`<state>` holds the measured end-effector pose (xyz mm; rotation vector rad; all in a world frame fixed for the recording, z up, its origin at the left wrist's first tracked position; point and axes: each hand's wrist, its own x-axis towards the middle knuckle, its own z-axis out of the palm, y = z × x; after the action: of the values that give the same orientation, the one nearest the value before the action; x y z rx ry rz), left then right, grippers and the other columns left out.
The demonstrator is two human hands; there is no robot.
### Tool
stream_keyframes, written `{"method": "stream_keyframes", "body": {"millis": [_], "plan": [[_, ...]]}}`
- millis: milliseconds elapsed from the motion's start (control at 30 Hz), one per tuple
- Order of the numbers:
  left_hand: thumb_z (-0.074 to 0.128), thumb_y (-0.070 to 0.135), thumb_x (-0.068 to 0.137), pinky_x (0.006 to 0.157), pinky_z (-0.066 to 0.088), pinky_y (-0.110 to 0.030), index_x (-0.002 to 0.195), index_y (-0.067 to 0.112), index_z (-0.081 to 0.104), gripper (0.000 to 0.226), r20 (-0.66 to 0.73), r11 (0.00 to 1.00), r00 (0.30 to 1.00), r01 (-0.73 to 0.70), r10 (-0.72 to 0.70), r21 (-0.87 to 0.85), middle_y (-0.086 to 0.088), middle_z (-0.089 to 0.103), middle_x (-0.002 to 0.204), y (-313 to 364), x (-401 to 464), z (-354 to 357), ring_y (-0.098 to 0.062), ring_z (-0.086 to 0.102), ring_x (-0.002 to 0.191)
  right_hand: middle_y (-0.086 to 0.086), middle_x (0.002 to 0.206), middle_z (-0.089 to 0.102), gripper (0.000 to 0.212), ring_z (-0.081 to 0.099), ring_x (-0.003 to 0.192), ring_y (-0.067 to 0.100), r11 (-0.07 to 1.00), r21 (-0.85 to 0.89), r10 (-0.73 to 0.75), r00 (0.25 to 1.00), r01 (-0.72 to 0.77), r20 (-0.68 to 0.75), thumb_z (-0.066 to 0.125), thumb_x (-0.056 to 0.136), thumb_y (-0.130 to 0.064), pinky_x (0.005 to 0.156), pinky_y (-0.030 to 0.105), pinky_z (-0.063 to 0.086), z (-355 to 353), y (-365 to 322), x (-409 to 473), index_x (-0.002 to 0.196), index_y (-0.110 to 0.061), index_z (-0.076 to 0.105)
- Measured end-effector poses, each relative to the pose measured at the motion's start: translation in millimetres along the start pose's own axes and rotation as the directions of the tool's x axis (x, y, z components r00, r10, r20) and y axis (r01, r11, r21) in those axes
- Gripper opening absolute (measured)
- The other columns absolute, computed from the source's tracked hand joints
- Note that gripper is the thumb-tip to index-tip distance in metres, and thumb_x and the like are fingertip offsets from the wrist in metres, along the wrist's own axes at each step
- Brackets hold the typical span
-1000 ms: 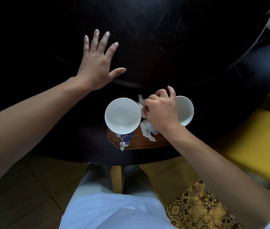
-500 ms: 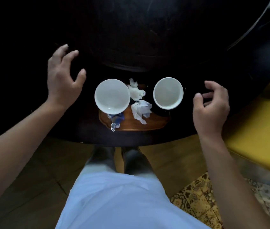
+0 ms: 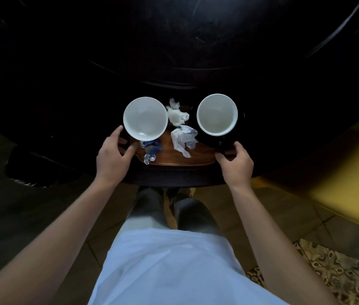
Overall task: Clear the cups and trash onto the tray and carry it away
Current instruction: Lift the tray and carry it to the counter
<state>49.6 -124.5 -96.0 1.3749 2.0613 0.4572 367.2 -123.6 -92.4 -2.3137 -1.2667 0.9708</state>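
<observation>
Loading looks done: both white cups, left cup (image 3: 145, 119) and right cup (image 3: 217, 114), sit on the wooden tray (image 3: 183, 158) with crumpled tissue (image 3: 183, 137) and a blue wrapper (image 3: 151, 148) between them. Tray rests at the dark table (image 3: 174, 51) near edge. Left hand (image 3: 113, 157) grasps its left end, right hand (image 3: 237, 165) its right end, probably; edges are dim. Carrying away remains.
</observation>
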Motion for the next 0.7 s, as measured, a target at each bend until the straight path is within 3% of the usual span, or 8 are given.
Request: {"method": "stream_keyframes", "body": {"millis": [67, 233, 367, 533, 700], "plan": [[0.073, 0.037, 0.092, 0.095, 0.051, -0.04, 0.15, 0.018, 0.047, 0.066, 0.02, 0.999, 0.999, 0.025, -0.025, -0.026, -0.008, 0.063, 0.124, 3, 0, 7, -0.023, 0.06, 0.113, 0.005, 0.127, 0.067, 0.06, 0.062, 0.119, 0.024, 0.999, -0.035, -0.019, 1.0, 0.019, -0.007, 0.079, 0.083, -0.036, 0.099, 0.037, 0.051, 0, 1, 2, 0.135, -0.014, 0.058], [0.076, 0.029, 0.089, 0.093, 0.052, -0.04, 0.14, 0.015, 0.059, 0.055, 0.052, 0.998, 0.997, 0.064, -0.063, -0.015, -0.009, 0.066, 0.113, -3, 9, 12, -0.026, 0.063, 0.107, 0.004, 0.115, 0.071, 0.048, 0.067, 0.108, 0.024, 1.0, 0.027, -0.01, 1.0, 0.01, 0.001, 0.083, 0.079, -0.027, 0.091, 0.035, 0.055, 0, -3, 5, 0.122, -0.014, 0.065], [0.076, 0.016, 0.089, 0.09, 0.049, -0.036, 0.138, 0.01, 0.061, 0.052, 0.067, 0.997, 0.996, 0.06, -0.057, -0.042, -0.006, 0.063, 0.105, -4, 13, 11, -0.027, 0.062, 0.101, 0.004, 0.118, 0.071, 0.048, 0.066, 0.11, 0.023, 0.992, 0.127, 0.003, 1.0, -0.006, 0.025, 0.081, 0.08, -0.021, 0.096, 0.037, 0.054, 1, -2, 6, 0.125, -0.013, 0.064], [0.073, 0.012, 0.092, 0.093, 0.054, -0.042, 0.139, 0.01, 0.059, 0.048, 0.091, 0.99, 0.995, 0.045, -0.033, -0.135, -0.006, 0.062, 0.105, -11, 12, 8, -0.027, 0.063, 0.102, -0.001, 0.115, 0.071, 0.044, 0.067, 0.108, 0.018, 0.973, 0.228, 0.021, 0.995, -0.043, 0.098, 0.079, 0.083, -0.02, 0.099, 0.045, 0.056, 2, 7, 8, 0.125, -0.018, 0.065], [0.063, -0.004, 0.096, 0.063, 0.06, -0.019, 0.143, 0.003, 0.051, 0.049, 0.206, 0.925, 0.973, 0.168, -0.101, -0.34, -0.012, 0.058, 0.12, -5, 15, -1, -0.027, 0.066, 0.104, -0.004, 0.116, 0.07, 0.045, 0.065, 0.111, 0.017, 0.963, 0.269, -0.012, 0.997, -0.008, 0.075, 0.08, 0.083, -0.022, 0.099, 0.039, 0.054, 4, 3, 1, 0.125, -0.019, 0.066]]}}
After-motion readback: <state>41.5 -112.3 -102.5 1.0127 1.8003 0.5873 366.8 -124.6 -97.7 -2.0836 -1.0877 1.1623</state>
